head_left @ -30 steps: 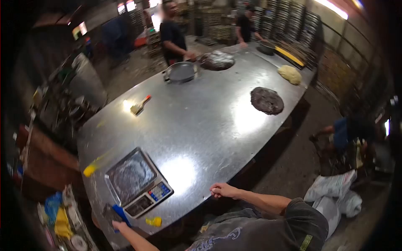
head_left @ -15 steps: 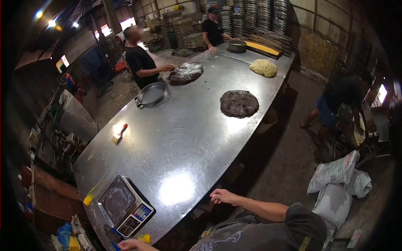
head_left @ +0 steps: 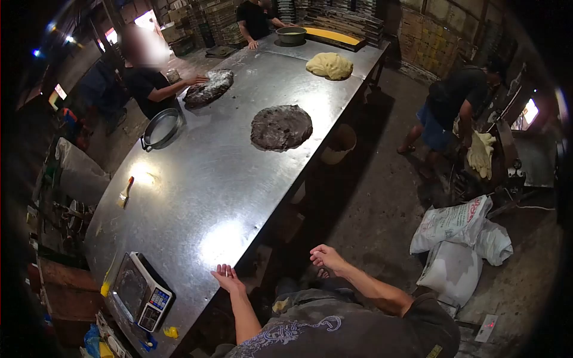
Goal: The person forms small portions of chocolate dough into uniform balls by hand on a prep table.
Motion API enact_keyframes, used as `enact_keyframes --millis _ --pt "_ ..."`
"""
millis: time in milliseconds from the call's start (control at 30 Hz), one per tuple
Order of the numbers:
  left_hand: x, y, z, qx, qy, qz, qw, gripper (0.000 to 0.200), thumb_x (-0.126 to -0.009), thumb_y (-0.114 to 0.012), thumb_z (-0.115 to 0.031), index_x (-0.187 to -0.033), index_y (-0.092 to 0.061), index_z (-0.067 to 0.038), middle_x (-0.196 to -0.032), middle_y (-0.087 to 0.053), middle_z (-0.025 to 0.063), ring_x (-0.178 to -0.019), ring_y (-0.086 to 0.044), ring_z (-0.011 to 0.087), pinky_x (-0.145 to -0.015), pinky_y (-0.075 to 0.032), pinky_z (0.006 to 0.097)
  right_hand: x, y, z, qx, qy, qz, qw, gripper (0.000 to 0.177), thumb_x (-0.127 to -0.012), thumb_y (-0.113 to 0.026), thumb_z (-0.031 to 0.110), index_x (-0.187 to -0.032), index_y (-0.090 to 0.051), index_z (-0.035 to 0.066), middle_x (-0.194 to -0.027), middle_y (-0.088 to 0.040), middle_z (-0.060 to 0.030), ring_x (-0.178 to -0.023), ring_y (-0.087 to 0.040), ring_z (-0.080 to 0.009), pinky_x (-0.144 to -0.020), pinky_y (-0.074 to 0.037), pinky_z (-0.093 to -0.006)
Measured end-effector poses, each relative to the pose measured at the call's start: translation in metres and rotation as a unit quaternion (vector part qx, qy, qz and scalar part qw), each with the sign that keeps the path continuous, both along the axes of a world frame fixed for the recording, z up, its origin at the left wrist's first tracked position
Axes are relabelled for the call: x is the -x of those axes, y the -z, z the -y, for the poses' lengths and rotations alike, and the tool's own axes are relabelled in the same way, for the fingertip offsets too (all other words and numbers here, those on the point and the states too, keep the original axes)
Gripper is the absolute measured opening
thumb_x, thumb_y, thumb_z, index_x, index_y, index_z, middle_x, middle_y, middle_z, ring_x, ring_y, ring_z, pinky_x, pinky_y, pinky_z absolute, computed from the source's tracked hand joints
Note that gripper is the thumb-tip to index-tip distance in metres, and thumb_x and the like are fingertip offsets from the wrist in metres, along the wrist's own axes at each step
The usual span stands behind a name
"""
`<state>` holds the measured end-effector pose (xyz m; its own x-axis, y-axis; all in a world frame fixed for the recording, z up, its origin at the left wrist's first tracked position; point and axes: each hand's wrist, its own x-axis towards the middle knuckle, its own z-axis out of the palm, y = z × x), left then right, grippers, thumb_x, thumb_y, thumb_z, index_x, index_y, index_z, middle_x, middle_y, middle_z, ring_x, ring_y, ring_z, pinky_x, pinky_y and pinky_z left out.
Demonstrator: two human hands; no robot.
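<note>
My left hand [head_left: 227,278] is at the near edge of the metal table [head_left: 185,197], palm up and fingers spread, with nothing in it. Off the table's edge, over the floor, my right hand [head_left: 325,257] has its fingers curled in, and no object shows in them. A digital scale [head_left: 142,292] sits at the table's near left end, left of my left hand. Beyond it lies a brush [head_left: 126,193] with an orange-tipped handle. A flat mound of dark dough [head_left: 281,127] rests farther up the table, away from both hands.
A person presses flour-dusted dark dough [head_left: 208,88] beside a round pan [head_left: 162,128]. Pale dough [head_left: 329,65], a bowl [head_left: 291,36] and a yellow-filled tray [head_left: 332,39] are at the far end, near another person. At right, someone bends over dough [head_left: 480,154]; sacks [head_left: 452,224] lie nearby.
My left hand has moved from beside the scale up and right to the table edge. My right hand stays curled. The view has swung right, and the person at right has more dough in view.
</note>
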<state>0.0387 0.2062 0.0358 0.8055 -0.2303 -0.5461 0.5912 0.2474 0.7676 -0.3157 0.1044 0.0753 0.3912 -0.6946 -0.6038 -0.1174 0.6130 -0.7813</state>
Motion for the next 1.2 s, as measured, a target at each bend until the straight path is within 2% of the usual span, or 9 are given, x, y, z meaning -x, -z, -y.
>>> enact_keyframes --millis 200,300,467,533,567,733,833,1033,1200 --pt "0.0 0.007 0.041 -0.051 0.074 0.122 0.988 0.048 -0.108 -0.043 -0.044 -0.078 -0.045 -0.007 -0.073 -0.05 0.0029 -0.07 -0.053 0.0155 -0.071 -0.048 0.0289 0.006 -0.005 0.022 0.009 0.01 0.001 1.0 0.023 -0.101 -0.054 0.02 -0.117 -0.061 0.005 -0.101 -0.067 -0.0066 -0.087 -0.063 -0.0133 -0.077 -0.053 -0.0283" --pt "0.001 0.004 0.065 -0.141 0.065 0.199 0.968 0.047 -0.108 -0.041 -0.042 -0.078 -0.046 -0.006 -0.072 -0.049 0.0033 -0.068 -0.051 0.0157 -0.068 -0.047 0.0299 -0.003 -0.005 0.043 0.014 -0.01 0.005 1.0 0.023 -0.101 -0.055 0.021 -0.117 -0.061 0.004 -0.101 -0.067 -0.0065 -0.086 -0.063 -0.0127 -0.077 -0.053 -0.028" --pt "-0.014 0.027 0.116 -0.151 0.046 0.209 0.965 0.038 -0.108 -0.036 -0.033 -0.103 -0.052 0.001 -0.09 -0.054 0.0079 -0.078 -0.054 0.0175 -0.072 -0.048 0.0314 -0.018 0.012 0.099 0.027 -0.039 -0.004 0.999 0.022 -0.101 -0.055 0.021 -0.114 -0.061 0.005 -0.096 -0.066 -0.0054 -0.081 -0.062 -0.0116 -0.072 -0.052 -0.027" --pt "-0.021 0.033 0.135 -0.149 0.059 0.231 0.96 0.036 -0.104 -0.039 -0.017 -0.138 -0.034 -0.005 -0.101 -0.055 0.0124 -0.083 -0.055 0.0207 -0.076 -0.051 0.0344 -0.023 0.014 0.127 0.03 -0.049 -0.009 0.998 0.02 -0.101 -0.055 0.02 -0.113 -0.061 0.005 -0.094 -0.065 -0.005 -0.079 -0.062 -0.0113 -0.069 -0.052 -0.0267" --pt "-0.011 -0.018 0.154 -0.138 0.05 0.128 0.981 0.055 -0.101 -0.043 -0.008 -0.149 -0.019 -0.016 -0.114 -0.055 0.0157 -0.086 -0.056 0.0238 -0.077 -0.053 0.0369 -0.028 0.002 0.143 0.03 -0.046 -0.017 0.998 0.019 -0.101 -0.055 0.02 -0.111 -0.06 0.005 -0.093 -0.065 -0.0047 -0.077 -0.061 -0.011 -0.067 -0.051 -0.0263" --pt "-0.031 -0.025 0.208 -0.16 0.064 0.161 0.972 0.068 -0.097 -0.048 0.0 -0.152 -0.014 -0.02 -0.136 -0.046 0.0138 -0.093 -0.059 0.0251 -0.079 -0.055 0.0381 -0.045 -0.005 0.227 0.079 -0.024 -0.025 0.996 0.023 -0.1 -0.055 0.021 -0.113 -0.06 0.004 -0.095 -0.066 -0.0058 -0.08 -0.062 -0.0117 -0.071 -0.051 -0.0269" --pt "-0.045 -0.018 0.228 -0.132 0.096 0.184 0.969 0.053 -0.099 -0.047 -0.003 -0.148 -0.029 -0.011 -0.136 -0.046 0.0138 -0.095 -0.06 0.0236 -0.08 -0.056 0.0366 -0.063 -0.015 0.261 0.083 -0.005 -0.021 0.996 0.024 -0.1 -0.056 0.023 -0.113 -0.061 0.004 -0.096 -0.066 -0.0061 -0.082 -0.062 -0.0123 -0.073 -0.052 -0.0277" --pt "-0.05 -0.011 0.245 -0.209 -0.018 0.242 0.947 0.043 -0.102 -0.041 -0.004 -0.144 -0.038 -0.006 -0.133 -0.05 0.0195 -0.107 -0.059 0.0273 -0.078 -0.058 0.0343 -0.084 -0.02 0.342 0.079 -0.11 -0.056 0.989 0.025 -0.1 -0.056 0.026 -0.111 -0.062 0.004 -0.096 -0.066 -0.0041 -0.083 -0.061 -0.0122 -0.076 -0.051 -0.0276" --pt "-0.051 0.044 0.243 -0.35 -0.043 0.36 0.864 0.039 -0.099 -0.046 -0.003 -0.138 -0.046 -0.005 -0.133 -0.051 0.0194 -0.114 -0.055 0.033 -0.098 -0.048 0.0459 -0.107 -0.035 0.452 0.169 -0.135 -0.037 0.976 0.024 -0.1 -0.057 0.023 -0.114 -0.061 0.003 -0.099 -0.065 -0.0045 -0.086 -0.061 -0.013 -0.077 -0.051 -0.0299"
